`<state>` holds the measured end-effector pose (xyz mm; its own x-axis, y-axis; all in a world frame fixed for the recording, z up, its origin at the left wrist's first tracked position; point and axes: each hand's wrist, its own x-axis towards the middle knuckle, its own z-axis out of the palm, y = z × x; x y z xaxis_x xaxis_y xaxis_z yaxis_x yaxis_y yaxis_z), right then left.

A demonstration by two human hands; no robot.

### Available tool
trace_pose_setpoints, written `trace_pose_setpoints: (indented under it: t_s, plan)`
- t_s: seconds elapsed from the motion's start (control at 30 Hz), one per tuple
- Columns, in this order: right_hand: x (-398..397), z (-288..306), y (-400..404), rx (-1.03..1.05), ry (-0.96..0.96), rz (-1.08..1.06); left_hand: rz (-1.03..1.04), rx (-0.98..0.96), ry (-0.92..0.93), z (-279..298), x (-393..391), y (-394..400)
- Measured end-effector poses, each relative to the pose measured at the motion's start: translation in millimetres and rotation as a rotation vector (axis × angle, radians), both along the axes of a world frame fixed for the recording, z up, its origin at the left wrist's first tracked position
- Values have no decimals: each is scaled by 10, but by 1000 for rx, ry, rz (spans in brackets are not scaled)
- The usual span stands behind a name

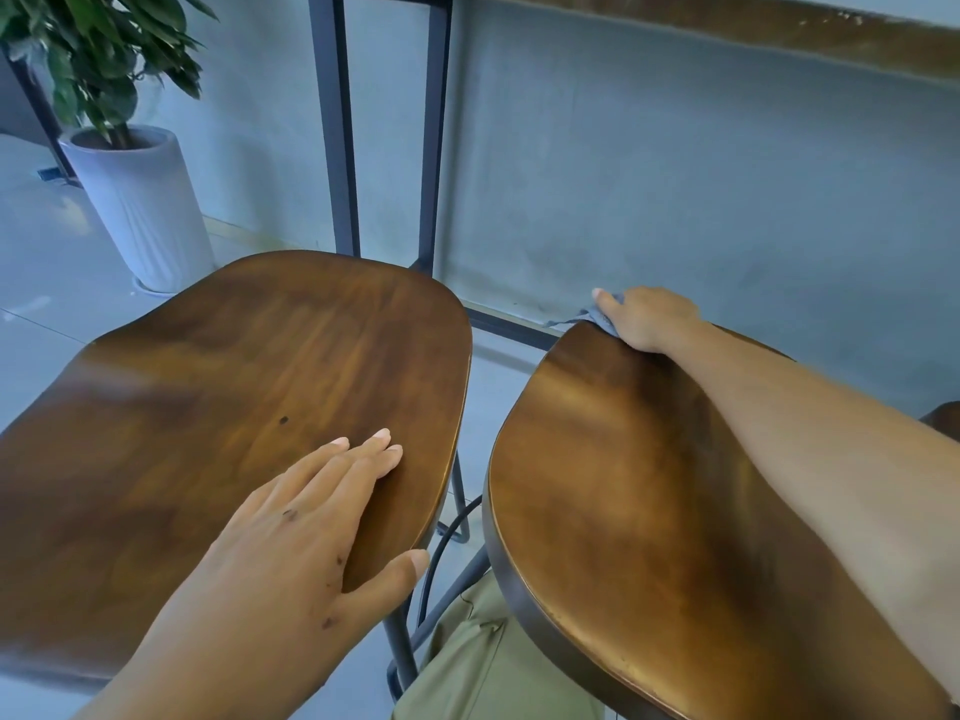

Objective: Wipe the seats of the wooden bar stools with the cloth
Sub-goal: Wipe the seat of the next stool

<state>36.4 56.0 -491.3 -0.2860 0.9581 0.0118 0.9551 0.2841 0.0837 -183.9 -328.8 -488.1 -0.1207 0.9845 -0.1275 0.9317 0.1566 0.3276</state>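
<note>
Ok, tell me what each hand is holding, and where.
Right hand presses the bunched grey cloth on the right stool seat. Left hand holds nothing.

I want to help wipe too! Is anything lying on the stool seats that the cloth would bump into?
Nothing loose lies on either seat. The right hand presses the cloth on the right stool seat at its far edge. Only the left hand rests flat on the left stool seat.

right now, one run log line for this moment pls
phase: wiping | right hand: presses grey cloth on right stool seat far edge | left hand: flat, empty, on left stool seat
</note>
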Motion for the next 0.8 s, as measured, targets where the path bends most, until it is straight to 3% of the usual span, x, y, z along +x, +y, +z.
trace_pose_setpoints:
  t_s: [0.13,0.4,0.63,0.8]
  plan:
    - [4,29,-58,77,-49,-103,0,-8,-18,-12,-14,-3]
    - [253,188,-294,228,-258,-69,33,-37,-135,57,-26,53]
    - [855,456,-567,219,-256,-114,-15,32,-142,140,109,35]
    - [1453,688,-861,344,-275,-44,-74,107,-135,209,305,7]
